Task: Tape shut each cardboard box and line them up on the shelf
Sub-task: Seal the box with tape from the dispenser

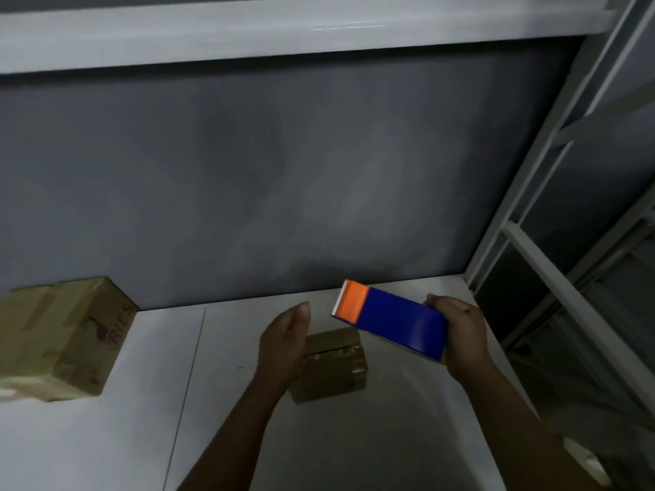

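Observation:
A small cardboard box [336, 366] sits on the white shelf [124, 437], with shiny tape across its top seam. My left hand [283, 345] hovers at the box's left side, fingers straight and apart, holding nothing. My right hand [460, 334] grips a blue tape dispenser [400, 324] with an orange toothed head, held in the air above and right of the box, cutter pointing left. A larger taped cardboard box [67, 341] with printed letters stands at the shelf's left, against the grey back wall.
The shelf's grey back wall [283, 171] rises behind the boxes, and a white upper shelf board [283, 33] runs overhead. Metal rack uprights and cross braces [553, 207] close off the right side. A seam line crosses the shelf surface left of my arms.

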Available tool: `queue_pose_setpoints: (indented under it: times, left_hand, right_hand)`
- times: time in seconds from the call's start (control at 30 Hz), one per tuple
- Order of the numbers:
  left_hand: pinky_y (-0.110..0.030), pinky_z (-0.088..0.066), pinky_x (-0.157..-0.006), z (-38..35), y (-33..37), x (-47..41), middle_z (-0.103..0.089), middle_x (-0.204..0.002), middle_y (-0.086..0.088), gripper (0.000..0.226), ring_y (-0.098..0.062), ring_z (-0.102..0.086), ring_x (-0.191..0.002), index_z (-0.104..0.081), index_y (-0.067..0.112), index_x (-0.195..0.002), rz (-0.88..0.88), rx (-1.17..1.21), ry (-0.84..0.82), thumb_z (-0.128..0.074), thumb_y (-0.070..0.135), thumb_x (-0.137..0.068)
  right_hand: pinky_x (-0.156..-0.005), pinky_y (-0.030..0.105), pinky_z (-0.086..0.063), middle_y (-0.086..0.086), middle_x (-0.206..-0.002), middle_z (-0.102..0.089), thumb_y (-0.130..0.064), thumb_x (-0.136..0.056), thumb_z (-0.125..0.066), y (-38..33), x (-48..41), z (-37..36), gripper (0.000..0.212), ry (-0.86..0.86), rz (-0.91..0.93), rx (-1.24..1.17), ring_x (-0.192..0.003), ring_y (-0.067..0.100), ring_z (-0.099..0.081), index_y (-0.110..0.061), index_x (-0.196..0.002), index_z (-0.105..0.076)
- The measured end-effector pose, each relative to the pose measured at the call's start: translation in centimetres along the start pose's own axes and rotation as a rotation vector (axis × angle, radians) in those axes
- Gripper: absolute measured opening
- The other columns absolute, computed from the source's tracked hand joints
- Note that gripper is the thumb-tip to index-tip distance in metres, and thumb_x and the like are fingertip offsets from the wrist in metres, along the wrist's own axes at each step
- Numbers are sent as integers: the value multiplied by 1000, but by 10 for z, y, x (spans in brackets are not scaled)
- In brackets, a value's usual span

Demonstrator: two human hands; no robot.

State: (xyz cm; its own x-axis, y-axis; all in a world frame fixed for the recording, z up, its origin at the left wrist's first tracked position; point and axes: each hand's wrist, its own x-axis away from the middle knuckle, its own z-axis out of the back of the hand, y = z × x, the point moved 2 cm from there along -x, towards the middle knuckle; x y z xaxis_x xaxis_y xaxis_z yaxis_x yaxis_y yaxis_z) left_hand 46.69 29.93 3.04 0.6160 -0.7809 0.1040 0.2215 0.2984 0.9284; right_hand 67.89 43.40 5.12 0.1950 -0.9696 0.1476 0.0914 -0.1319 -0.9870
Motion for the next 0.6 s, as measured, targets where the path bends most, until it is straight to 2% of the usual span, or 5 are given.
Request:
queue_pose_setpoints:
  times: [0.13,0.4,0.47,0.53,0.6]
  left_hand:
    - [-42,-53,-85,-2,31,5,-74,-96,-7,47,-21,-71,-89,-62,24,-111,268,410,-184,-39,57,-87]
    - [-40,-56,-78,0,14,-2,-72,-91,-17,16,-29,-71,-85,-66,5,-101,466,568,13,-67,10,-85]
    - [-39,-57,-74,0,13,-3,-73,-87,-17,12,-28,-71,-84,-68,5,-96,457,539,70,-67,10,-85]
    - [-44,-57,-78,1,11,-5,-73,-83,-15,9,-30,-71,-83,-69,8,-90,424,469,136,-69,15,-85]
    - [-47,-56,-81,4,10,-9,-72,-83,-14,7,-30,-70,-82,-70,13,-84,402,402,184,-69,20,-85]
  right_hand:
    - [-70,38,-52,26,-79,-65,-18,-91,-57,-5,0,-15,24,-60,-51,-97,-73,37,-63,-7,-71,-64]
    - [-71,39,-53,17,-79,-69,-36,-88,-57,2,-3,-27,31,-245,-96,-81,-76,33,-66,-8,-82,-68]
    - [-71,36,-56,13,-92,-71,-45,-83,-62,0,-2,-27,34,-382,-39,-11,-83,26,-69,-15,-98,-68]
    - [-71,27,-57,7,-104,-65,-43,-74,-67,-1,0,-27,48,-531,19,113,-90,15,-69,-32,-120,-56]
    - [-72,23,-56,5,-100,-59,-36,-70,-73,-4,1,-29,74,-621,112,261,-92,9,-66,-46,-132,-34]
